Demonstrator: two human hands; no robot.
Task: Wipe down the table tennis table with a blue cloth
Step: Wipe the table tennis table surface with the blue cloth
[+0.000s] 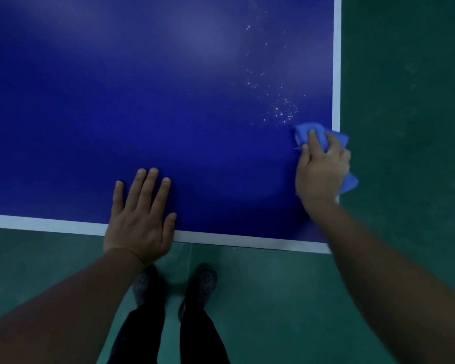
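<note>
Sports hall, blue table tennis table [168,101], green floor [405,101]

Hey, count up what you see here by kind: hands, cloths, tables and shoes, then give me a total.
Hands: 2, left hand flat on the table, right hand gripping the cloth
Blue cloth: 1
Table tennis table: 1
Shoes: 2, left shoe, right shoe
Total: 6
</note>
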